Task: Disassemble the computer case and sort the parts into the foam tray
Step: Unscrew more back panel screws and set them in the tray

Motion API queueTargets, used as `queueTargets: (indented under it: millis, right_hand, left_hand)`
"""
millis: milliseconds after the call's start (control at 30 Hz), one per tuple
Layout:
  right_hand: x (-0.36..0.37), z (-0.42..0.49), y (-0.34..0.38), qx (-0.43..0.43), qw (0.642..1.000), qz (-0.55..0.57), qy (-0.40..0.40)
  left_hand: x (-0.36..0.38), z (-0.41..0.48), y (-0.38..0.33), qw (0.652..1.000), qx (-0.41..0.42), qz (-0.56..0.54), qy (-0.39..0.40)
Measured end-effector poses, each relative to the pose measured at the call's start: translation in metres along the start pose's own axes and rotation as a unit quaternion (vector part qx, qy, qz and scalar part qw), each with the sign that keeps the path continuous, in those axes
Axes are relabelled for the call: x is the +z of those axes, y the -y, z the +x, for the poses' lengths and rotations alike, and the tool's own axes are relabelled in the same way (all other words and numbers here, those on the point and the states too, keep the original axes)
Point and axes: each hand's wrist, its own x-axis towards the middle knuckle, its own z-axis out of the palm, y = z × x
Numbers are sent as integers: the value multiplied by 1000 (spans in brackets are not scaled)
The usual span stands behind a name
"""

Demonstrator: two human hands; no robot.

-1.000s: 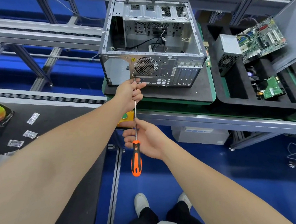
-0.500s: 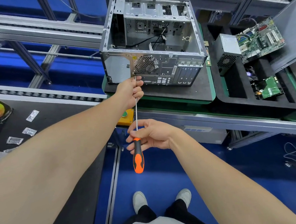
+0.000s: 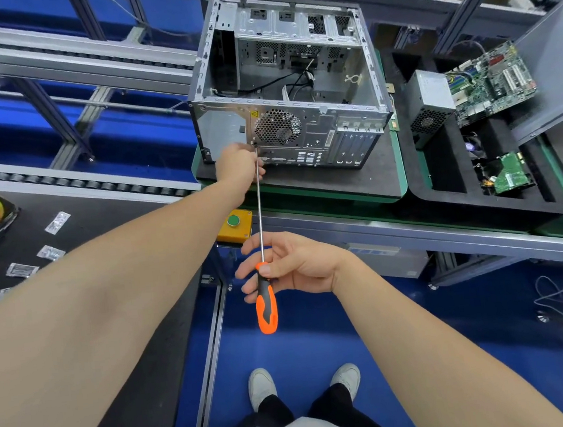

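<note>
Your computer case sits on a black mat at the far side of the bench. Its open side faces up and loose cables show inside. The rear panel faces you, with the round fan grille toward its left.

Your left hand is at that panel, just below the grille's lower left corner. Its fingers are curled round the far end of the screwdriver shaft, where the tip meets the metal. The tip itself is too small to make out.

Your right hand is nearer to you. It pinches the top of the orange and black handle between thumb and fingertips, and the rest of the handle hangs free below the hand.

The foam tray lies to the right of the case, just beside the mat. In its far compartments sit a grey power supply and, leaning to its right, a motherboard. A small green board lies in a nearer compartment.

A yellow button box with a green button is fixed on the bench edge between your two hands. Small clear packets lie on the dark table at the left.
</note>
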Motion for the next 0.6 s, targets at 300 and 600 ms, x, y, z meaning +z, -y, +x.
queueTargets:
  millis: [300,600]
  right_hand:
    - [4,-1,11,-13,1000,-2,8]
    - [10,1,11,30,994,-65,-85]
  left_hand:
    - [-16,30,-24,980,100,153,81]
    - [-23,28,-17,960,154,197,124]
